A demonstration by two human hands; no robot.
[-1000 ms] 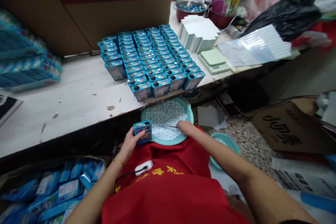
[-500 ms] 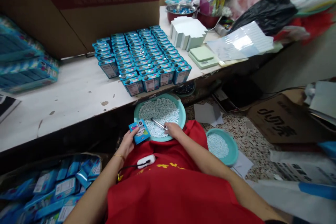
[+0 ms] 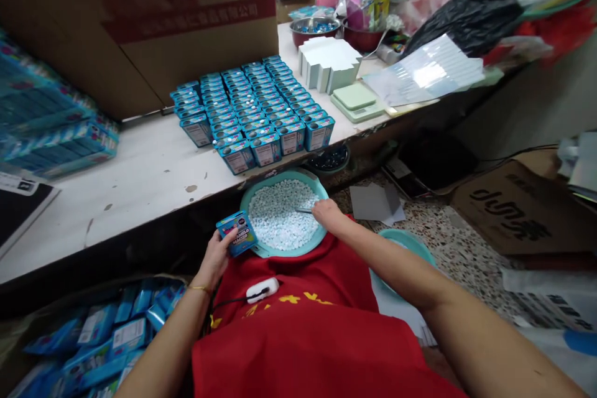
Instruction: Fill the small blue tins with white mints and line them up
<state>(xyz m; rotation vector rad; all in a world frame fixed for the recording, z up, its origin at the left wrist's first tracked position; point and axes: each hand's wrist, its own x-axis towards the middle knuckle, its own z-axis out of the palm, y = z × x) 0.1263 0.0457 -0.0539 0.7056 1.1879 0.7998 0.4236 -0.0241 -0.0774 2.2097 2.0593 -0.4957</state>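
Note:
My left hand (image 3: 216,259) is closed on a small blue printed candy box (image 3: 240,235), held tilted at the left rim of a turquoise basin (image 3: 288,253). The basin rests at my lap, full of small white pellets (image 3: 275,211) that look like candies. Over its right side, my right hand (image 3: 329,216) grips a slim metal utensil (image 3: 304,210). The utensil lies nearly level and points left over the pellets. Its far end is too small to make out, so I cannot tell its exact kind.
Rows of blue boxes (image 3: 265,118) stand on the white table (image 3: 153,199), with a green scale (image 3: 359,99) and white card stack (image 3: 329,62) to their right. A carton of blue packs (image 3: 125,333) sits lower left. Another turquoise basin (image 3: 422,249) is partly behind my right forearm.
My right hand has moved right and up with the metal utensil, which has turned from slanting to nearly level. My left hand has shifted slightly left with the box. The view has tilted a little.

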